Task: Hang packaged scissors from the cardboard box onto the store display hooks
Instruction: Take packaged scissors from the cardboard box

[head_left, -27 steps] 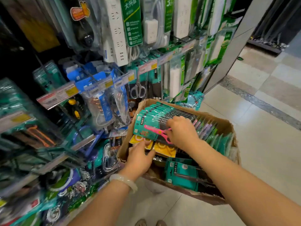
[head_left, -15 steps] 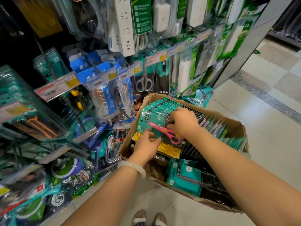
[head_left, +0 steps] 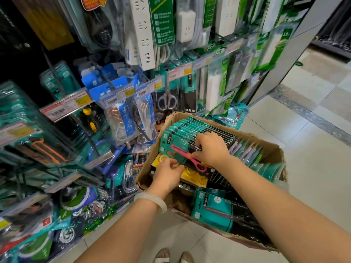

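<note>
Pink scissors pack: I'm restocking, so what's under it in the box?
Under the pink scissors pack, yellow-handled packs show in the cardboard box. Both hands and the pack cover anything deeper.

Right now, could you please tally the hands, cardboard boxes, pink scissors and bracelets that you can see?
hands: 2, left hand and right hand
cardboard box: 1
pink scissors: 1
bracelet: 1
Total: 5

Teal-carded packaged scissors [head_left: 177,149], the front pack's pair pink, stand in a row inside the open cardboard box [head_left: 273,150] beside display hooks [head_left: 98,71].
</note>
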Action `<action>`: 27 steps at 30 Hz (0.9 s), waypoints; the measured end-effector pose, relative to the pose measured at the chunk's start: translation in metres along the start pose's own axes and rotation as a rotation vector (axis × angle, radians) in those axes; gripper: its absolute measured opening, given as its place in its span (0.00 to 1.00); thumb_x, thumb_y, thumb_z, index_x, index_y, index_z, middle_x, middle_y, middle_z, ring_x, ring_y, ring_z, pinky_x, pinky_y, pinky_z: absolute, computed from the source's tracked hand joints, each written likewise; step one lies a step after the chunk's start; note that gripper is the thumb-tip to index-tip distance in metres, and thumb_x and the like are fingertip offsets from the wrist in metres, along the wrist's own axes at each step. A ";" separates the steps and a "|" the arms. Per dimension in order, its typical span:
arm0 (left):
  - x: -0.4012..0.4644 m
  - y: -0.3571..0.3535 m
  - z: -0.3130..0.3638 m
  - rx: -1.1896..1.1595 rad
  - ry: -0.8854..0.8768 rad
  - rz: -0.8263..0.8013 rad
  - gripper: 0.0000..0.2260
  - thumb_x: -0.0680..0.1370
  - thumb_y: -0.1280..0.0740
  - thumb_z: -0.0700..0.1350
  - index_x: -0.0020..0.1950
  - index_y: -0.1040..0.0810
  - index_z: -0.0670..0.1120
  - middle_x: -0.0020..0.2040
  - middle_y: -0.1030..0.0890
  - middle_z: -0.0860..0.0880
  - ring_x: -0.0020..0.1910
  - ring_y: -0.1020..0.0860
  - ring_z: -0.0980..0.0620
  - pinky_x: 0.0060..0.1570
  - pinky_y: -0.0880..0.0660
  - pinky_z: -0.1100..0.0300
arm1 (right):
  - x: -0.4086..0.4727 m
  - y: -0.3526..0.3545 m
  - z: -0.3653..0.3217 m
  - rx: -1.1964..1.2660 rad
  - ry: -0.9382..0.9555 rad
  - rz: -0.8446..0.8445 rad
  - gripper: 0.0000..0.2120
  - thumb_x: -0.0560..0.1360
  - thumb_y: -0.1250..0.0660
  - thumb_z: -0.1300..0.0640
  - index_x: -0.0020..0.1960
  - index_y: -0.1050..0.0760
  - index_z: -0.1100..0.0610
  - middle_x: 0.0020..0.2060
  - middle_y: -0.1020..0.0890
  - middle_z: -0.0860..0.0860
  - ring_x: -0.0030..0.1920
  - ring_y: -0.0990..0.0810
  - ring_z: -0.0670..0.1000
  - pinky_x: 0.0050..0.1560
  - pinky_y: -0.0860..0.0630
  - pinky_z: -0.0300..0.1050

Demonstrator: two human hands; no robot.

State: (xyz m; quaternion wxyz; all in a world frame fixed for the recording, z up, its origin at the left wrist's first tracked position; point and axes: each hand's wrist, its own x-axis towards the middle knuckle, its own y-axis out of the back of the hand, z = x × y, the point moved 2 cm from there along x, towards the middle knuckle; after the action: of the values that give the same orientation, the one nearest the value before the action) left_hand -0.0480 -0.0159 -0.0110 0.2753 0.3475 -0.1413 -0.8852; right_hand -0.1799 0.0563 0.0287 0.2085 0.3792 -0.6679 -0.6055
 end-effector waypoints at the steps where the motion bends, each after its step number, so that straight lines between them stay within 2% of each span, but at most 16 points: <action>1: 0.000 0.000 -0.001 -0.008 0.004 -0.003 0.18 0.79 0.36 0.50 0.67 0.30 0.45 0.65 0.27 0.48 0.62 0.28 0.50 0.55 0.34 0.61 | 0.000 0.000 -0.001 -0.002 0.001 -0.010 0.19 0.71 0.29 0.46 0.55 0.27 0.57 0.47 0.22 0.54 0.51 0.25 0.57 0.44 0.34 0.45; 4: 0.001 -0.002 -0.004 -0.063 0.004 -0.002 0.18 0.79 0.36 0.49 0.66 0.29 0.44 0.65 0.27 0.48 0.59 0.27 0.51 0.56 0.33 0.60 | -0.001 -0.002 0.000 0.042 0.000 -0.057 0.16 0.72 0.30 0.47 0.52 0.31 0.55 0.41 0.25 0.51 0.45 0.25 0.56 0.42 0.35 0.45; 7: 0.001 -0.002 -0.006 -0.179 0.020 0.034 0.17 0.79 0.35 0.48 0.66 0.28 0.44 0.62 0.26 0.50 0.54 0.28 0.53 0.55 0.31 0.60 | -0.005 -0.005 0.004 0.233 -0.018 -0.072 0.16 0.72 0.29 0.50 0.49 0.35 0.55 0.42 0.25 0.52 0.43 0.27 0.54 0.41 0.32 0.47; 10: 0.002 -0.001 -0.008 -0.403 0.036 0.071 0.17 0.80 0.37 0.48 0.67 0.28 0.46 0.62 0.24 0.51 0.59 0.24 0.49 0.64 0.30 0.54 | -0.007 -0.001 0.011 0.436 -0.074 -0.003 0.15 0.71 0.28 0.52 0.47 0.33 0.56 0.41 0.25 0.52 0.40 0.28 0.52 0.40 0.30 0.48; 11: 0.002 -0.001 -0.007 -0.482 0.048 0.056 0.16 0.81 0.39 0.48 0.68 0.29 0.46 0.62 0.24 0.51 0.60 0.24 0.49 0.64 0.29 0.53 | -0.008 0.002 0.013 0.545 -0.100 0.008 0.14 0.71 0.27 0.53 0.46 0.32 0.56 0.40 0.25 0.52 0.39 0.28 0.52 0.40 0.30 0.47; 14: 0.001 -0.004 -0.001 -0.710 0.079 -0.037 0.13 0.83 0.44 0.47 0.63 0.28 0.44 0.59 0.22 0.48 0.53 0.22 0.51 0.54 0.25 0.58 | -0.012 0.009 0.015 0.896 -0.176 0.001 0.13 0.71 0.27 0.58 0.42 0.33 0.55 0.36 0.26 0.53 0.37 0.28 0.52 0.35 0.28 0.39; 16: 0.001 -0.006 0.005 -0.862 0.107 -0.099 0.13 0.84 0.46 0.46 0.63 0.27 0.43 0.57 0.20 0.44 0.53 0.21 0.48 0.54 0.24 0.54 | -0.016 0.009 0.012 1.017 -0.231 -0.024 0.13 0.72 0.28 0.60 0.42 0.33 0.55 0.35 0.26 0.53 0.35 0.27 0.52 0.31 0.29 0.36; 19: -0.002 -0.005 0.013 -0.985 0.121 -0.145 0.12 0.84 0.48 0.45 0.59 0.27 0.46 0.53 0.19 0.44 0.50 0.20 0.48 0.50 0.24 0.52 | -0.020 0.002 0.009 1.128 -0.297 -0.028 0.13 0.71 0.28 0.59 0.43 0.33 0.56 0.43 0.21 0.66 0.41 0.21 0.64 0.41 0.27 0.49; 21: -0.003 -0.002 0.016 -0.996 0.110 -0.146 0.13 0.84 0.47 0.45 0.61 0.27 0.44 0.51 0.19 0.44 0.47 0.20 0.48 0.49 0.23 0.51 | -0.024 -0.001 0.007 1.171 -0.319 -0.023 0.13 0.71 0.28 0.58 0.45 0.33 0.56 0.48 0.22 0.71 0.48 0.21 0.70 0.45 0.27 0.54; 24: -0.005 0.003 0.019 -1.011 0.095 -0.131 0.12 0.83 0.45 0.43 0.62 0.27 0.41 0.54 0.19 0.40 0.48 0.20 0.45 0.53 0.24 0.46 | -0.031 -0.002 0.005 1.209 -0.335 0.016 0.11 0.73 0.29 0.59 0.44 0.33 0.56 0.42 0.21 0.62 0.47 0.20 0.62 0.44 0.26 0.54; 27: -0.005 0.009 0.023 -1.002 0.080 -0.077 0.10 0.83 0.44 0.44 0.57 0.26 0.41 0.54 0.19 0.39 0.48 0.19 0.44 0.52 0.23 0.45 | -0.034 -0.002 0.002 1.240 -0.361 0.091 0.10 0.75 0.32 0.58 0.43 0.33 0.58 0.47 0.20 0.61 0.46 0.20 0.59 0.44 0.24 0.53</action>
State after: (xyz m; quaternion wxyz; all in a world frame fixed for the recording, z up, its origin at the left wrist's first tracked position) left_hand -0.0576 -0.0186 0.0120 0.3808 0.2113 0.3248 -0.8396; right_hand -0.1596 0.0836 0.0330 -0.1392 0.2930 -0.9336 -0.1521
